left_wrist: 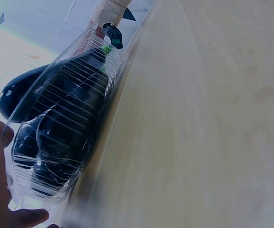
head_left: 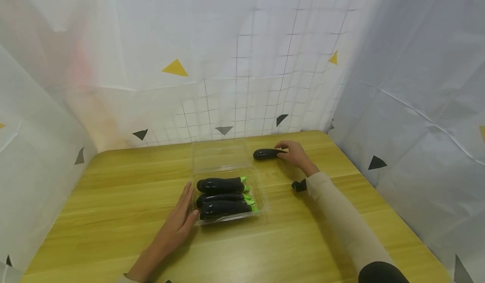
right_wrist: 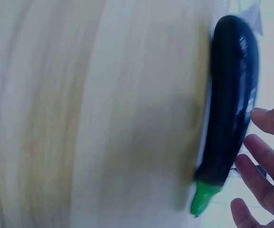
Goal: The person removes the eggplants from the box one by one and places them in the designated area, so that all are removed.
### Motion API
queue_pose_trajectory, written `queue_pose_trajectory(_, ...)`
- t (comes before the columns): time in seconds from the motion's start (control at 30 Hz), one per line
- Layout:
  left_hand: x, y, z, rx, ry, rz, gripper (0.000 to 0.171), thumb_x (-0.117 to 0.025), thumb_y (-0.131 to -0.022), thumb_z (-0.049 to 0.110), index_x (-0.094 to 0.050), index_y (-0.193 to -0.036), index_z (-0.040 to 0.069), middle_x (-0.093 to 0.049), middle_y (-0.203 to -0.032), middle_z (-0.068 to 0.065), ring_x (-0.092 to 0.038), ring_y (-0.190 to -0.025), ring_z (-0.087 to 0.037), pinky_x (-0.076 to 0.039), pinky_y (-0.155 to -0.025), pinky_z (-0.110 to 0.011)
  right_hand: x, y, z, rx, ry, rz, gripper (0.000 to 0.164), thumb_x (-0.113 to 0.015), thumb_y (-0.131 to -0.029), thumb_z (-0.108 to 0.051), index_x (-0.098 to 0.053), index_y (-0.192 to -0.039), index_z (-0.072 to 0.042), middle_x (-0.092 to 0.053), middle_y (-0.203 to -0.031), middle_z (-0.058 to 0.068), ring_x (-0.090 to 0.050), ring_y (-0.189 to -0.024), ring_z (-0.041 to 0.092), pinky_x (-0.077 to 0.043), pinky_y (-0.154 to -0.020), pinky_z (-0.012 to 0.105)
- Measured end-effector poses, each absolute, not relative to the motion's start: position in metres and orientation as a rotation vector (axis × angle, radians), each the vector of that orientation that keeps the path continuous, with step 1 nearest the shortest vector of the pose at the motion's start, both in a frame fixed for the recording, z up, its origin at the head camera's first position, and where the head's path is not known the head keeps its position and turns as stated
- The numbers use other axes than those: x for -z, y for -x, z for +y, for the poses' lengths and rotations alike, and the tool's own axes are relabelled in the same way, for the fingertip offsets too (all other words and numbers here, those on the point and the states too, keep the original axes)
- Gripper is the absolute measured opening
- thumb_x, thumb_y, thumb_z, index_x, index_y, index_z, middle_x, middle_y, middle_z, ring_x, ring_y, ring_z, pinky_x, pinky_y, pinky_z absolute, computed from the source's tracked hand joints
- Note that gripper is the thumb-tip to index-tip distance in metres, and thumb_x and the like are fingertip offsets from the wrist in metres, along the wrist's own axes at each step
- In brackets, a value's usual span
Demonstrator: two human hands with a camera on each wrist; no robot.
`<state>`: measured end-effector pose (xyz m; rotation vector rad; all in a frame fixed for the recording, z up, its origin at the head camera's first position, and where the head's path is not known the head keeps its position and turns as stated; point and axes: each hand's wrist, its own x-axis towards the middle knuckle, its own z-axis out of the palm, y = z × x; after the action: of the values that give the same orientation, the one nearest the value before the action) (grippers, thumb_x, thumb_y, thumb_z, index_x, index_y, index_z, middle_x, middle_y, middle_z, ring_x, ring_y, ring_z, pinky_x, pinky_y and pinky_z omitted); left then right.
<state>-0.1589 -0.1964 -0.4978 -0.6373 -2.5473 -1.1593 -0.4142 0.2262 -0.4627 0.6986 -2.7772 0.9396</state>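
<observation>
A clear plastic clamshell box point(head_left: 261, 190) lies on the table with several dark eggplants point(head_left: 226, 208) in it, their green stems pointing right. My left hand point(head_left: 176, 224) rests along the box's left side, fingers straight, thumb by the front corner. Through the ribbed wall, the left wrist view shows the eggplants stacked. Behind the box and to its right lies a single eggplant point(head_left: 265, 154). My right hand point(head_left: 294, 154) reaches its stem end, thumb and fingers spread. In the right wrist view the fingertips point(right_wrist: 258, 114) are right at this eggplant's side, not wrapped round it.
The box's clear lid point(head_left: 219, 154) lies folded back towards the wall. A small dark thing point(head_left: 298, 185) shows beside my right forearm, partly hidden by the sleeve. White patterned sheets point(head_left: 227, 85) hang behind the wooden table point(head_left: 125, 198) and along both sides.
</observation>
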Motion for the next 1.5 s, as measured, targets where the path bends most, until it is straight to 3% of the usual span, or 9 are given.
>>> queue_pose_trajectory(0.27,0.495,0.158,-0.196,1.168,0.632,-2.564,0.066,-0.051,-0.111,0.019,-0.018,-0.164,-0.002,-0.007,-0.172,-0.017,-0.011,-0.156,-0.032,-0.003,-0.120,-0.019,0.442,0.388,0.216,-0.999,-0.728,-2.673,0.030,-0.075,-0.097,-0.007,-0.071,-0.126,-0.001,-0.068,-0.128,0.018,-0.061,-0.119,0.041,-0.049,-0.099,0.058)
queue_pose_trajectory(0.53,0.497,0.158,-0.196,1.183,0.622,-2.577,0.067,-0.051,-0.111,0.020,-0.017,-0.165,-0.001,-0.002,-0.174,-0.007,-0.011,-0.156,-0.032,-0.002,-0.120,-0.020,0.422,0.358,0.202,-1.085,-0.768,-2.587,0.030,-0.076,-0.098,-0.014,-0.073,-0.125,-0.003,-0.068,-0.128,0.014,-0.061,-0.120,0.035,-0.048,-0.102,0.060)
queue_pose_trajectory(0.73,0.498,0.157,-0.195,1.184,0.622,-2.577,0.067,-0.051,-0.111,0.020,-0.017,-0.165,-0.002,-0.002,-0.173,-0.007,-0.010,-0.156,-0.032,-0.002,-0.120,-0.020,0.415,0.339,0.188,-1.176,-0.845,-2.504,0.027,-0.076,-0.098,-0.015,-0.074,-0.123,-0.005,-0.071,-0.124,0.010,-0.063,-0.118,0.032,-0.048,-0.102,0.060)
queue_pose_trajectory(1.0,0.496,0.157,-0.195,1.189,0.623,-2.570,0.067,-0.051,-0.111,0.021,-0.017,-0.165,-0.001,-0.004,-0.173,-0.011,-0.011,-0.156,-0.032,-0.002,-0.120,-0.020,0.405,0.314,0.168,-1.253,-0.916,-2.415,0.025,-0.078,-0.097,-0.015,-0.076,-0.120,-0.009,-0.072,-0.120,0.005,-0.067,-0.111,0.026,-0.054,-0.094,0.052)
queue_pose_trajectory(1.17,0.497,0.158,-0.196,1.176,0.625,-2.567,0.067,-0.051,-0.111,0.020,-0.017,-0.165,-0.001,-0.007,-0.173,-0.017,-0.011,-0.156,-0.032,-0.002,-0.120,-0.020,0.399,0.302,0.157,-1.298,-0.963,-2.372,0.023,-0.077,-0.096,-0.011,-0.076,-0.119,-0.010,-0.073,-0.116,0.005,-0.069,-0.105,0.029,-0.056,-0.090,0.054)
queue_pose_trajectory(1.5,0.498,0.158,-0.196,1.180,0.632,-2.564,0.067,-0.052,-0.111,0.021,-0.018,-0.165,-0.001,-0.005,-0.173,-0.010,-0.012,-0.156,-0.032,-0.003,-0.120,-0.020,0.395,0.286,0.143,-1.378,-1.030,-2.337,0.021,-0.075,-0.096,-0.004,-0.076,-0.117,-0.007,-0.073,-0.115,0.008,-0.069,-0.104,0.033,-0.055,-0.091,0.052)
